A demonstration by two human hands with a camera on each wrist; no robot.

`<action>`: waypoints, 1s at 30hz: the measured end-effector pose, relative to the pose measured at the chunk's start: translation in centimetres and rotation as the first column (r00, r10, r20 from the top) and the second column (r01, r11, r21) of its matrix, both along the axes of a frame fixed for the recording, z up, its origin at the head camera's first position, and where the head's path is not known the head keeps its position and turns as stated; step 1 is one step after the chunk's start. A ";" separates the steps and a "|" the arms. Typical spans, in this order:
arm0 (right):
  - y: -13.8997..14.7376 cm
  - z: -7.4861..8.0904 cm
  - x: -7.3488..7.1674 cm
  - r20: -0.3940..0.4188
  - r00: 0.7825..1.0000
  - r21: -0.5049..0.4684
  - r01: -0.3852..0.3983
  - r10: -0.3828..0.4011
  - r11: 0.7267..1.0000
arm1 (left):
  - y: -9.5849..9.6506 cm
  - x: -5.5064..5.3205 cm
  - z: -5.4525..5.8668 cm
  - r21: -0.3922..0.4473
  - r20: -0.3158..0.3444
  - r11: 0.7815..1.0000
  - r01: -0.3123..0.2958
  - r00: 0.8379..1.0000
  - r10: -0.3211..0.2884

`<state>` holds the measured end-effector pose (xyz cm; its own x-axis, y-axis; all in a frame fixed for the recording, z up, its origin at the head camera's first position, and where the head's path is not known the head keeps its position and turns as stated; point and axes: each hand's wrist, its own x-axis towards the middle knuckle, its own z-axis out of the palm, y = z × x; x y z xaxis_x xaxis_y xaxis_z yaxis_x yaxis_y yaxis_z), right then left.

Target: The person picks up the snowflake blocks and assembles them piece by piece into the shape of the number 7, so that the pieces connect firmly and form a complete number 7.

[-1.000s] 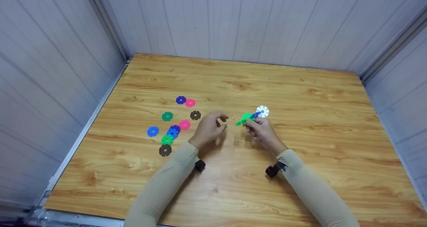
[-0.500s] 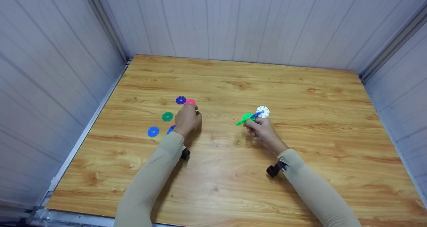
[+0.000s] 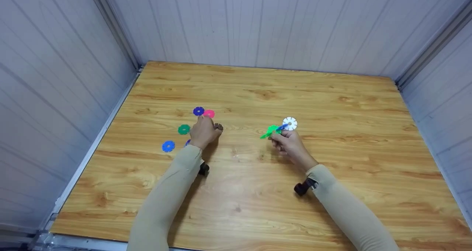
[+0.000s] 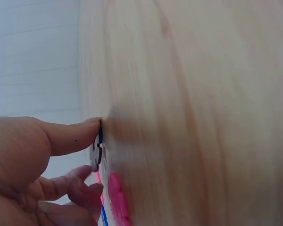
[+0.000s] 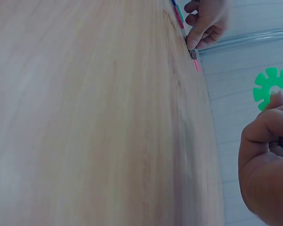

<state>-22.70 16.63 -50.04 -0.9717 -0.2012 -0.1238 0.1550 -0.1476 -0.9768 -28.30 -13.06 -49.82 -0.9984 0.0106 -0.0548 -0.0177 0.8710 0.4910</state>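
Observation:
My left hand (image 3: pixel 203 132) pinches a brown notched plastic disc (image 3: pixel 219 127) at the table's left part. In the left wrist view the thumb is at one edge of this disc (image 4: pixel 96 148) and a fingertip at the opposite edge, close to the tabletop. My right hand (image 3: pixel 292 146) grips a joined piece over the middle of the table. That piece has bright green discs (image 3: pixel 272 130), a blue disc (image 3: pixel 283 127) seen edge-on and a white disc (image 3: pixel 290 123). The right wrist view shows a green disc (image 5: pixel 268 84) above the thumb.
Around the left hand lie loose notched discs: dark blue (image 3: pixel 198 111), pink (image 3: pixel 209 113), green (image 3: pixel 184 129) and blue (image 3: pixel 168 146). Others are mostly hidden under the left hand and sleeve. Pale panel walls (image 3: pixel 243 26) stand behind the wooden table (image 3: pixel 332 103).
My left hand has moved left from mid-table to the brown disc and taken hold of it, covering several other discs. The right hand stays in place with the joined piece.

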 end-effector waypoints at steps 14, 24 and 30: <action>0.0 0.0 -0.2 0.030 0.999 0.006 0.021 -0.021 1.000 | 2.1 1.3 0.2 0.312 0.028 0.949 0.041 0.998 -0.052; -0.3 0.1 -0.5 0.024 0.999 -0.039 0.043 -0.042 0.998 | 5.0 2.7 0.6 0.730 0.070 0.662 0.167 0.946 -0.317; -0.8 0.1 -0.8 0.026 0.999 -0.079 0.045 -0.043 0.996 | 6.2 3.5 0.6 0.846 0.060 0.513 0.147 0.929 -0.366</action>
<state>-23.50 15.80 -49.98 -0.9768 -0.1680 -0.1328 0.1700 -0.2315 -0.9579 -24.84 -6.81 -49.17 -0.9072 0.4131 -0.0800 -0.0550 0.0720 0.9959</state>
